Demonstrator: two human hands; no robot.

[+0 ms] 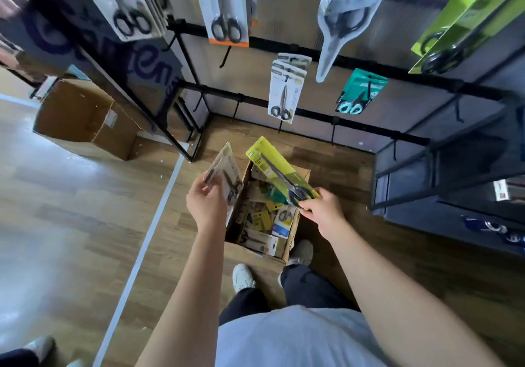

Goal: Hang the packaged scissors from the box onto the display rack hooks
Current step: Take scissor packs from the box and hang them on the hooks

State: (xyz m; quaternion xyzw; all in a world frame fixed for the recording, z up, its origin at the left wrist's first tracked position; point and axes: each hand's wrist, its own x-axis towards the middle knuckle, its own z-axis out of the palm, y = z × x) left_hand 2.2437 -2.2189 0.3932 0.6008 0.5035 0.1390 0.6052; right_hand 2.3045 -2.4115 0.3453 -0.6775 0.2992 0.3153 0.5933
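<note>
My right hand (321, 210) pinches the handle end of the yellow scissors pack (279, 172), fingers curled over its lower corner, the card slanting up and away over the open box (295, 241). My left hand (206, 203) grips a pale grey scissors pack (224, 176) by its edge, held upright just left of the box. Both packs are lifted above the box — neither is near a hook yet. To hang them well I should take one at a time: bring the hang-hole end up first and square the card to the hook before sliding it on. The lime-green pack (466, 17) at the upper right of the display rack (369, 127) looks like the match for my yellow one; the grey one probably belongs with the small white packs (285, 96) hanging on the lower rail.
</note>
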